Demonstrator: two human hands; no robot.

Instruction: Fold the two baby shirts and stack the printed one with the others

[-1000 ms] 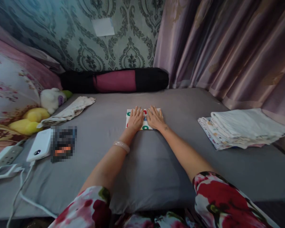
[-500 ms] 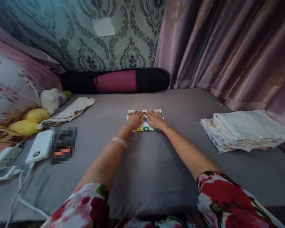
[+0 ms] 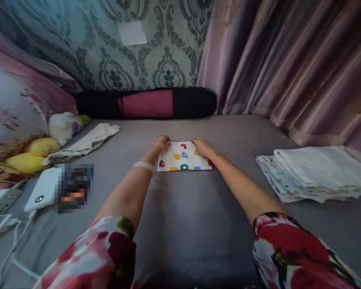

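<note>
A folded white cloth (image 3: 185,156) printed with colourful letter-like shapes lies flat on the grey bed sheet (image 3: 195,216) in front of me. My left hand (image 3: 162,142) is at its far left corner, fingers curled over the edge. At the far right, my right hand (image 3: 202,147) has its fingers bent over the cloth's back edge. Both hands appear to pinch the fabric, though the fingertips are partly hidden. A bracelet (image 3: 145,167) circles my left wrist.
A stack of folded cloths (image 3: 315,170) lies at the right. Over on the left are a crumpled pale cloth (image 3: 84,142), plush toys (image 3: 64,126), a white power bank (image 3: 45,188), a blurred-out item and a power strip (image 3: 4,200). A long black-and-maroon bag (image 3: 146,103) lines the wall.
My hands have moved from lying flat on top of the cloth outward to its two far corners. More of the printed surface now shows.
</note>
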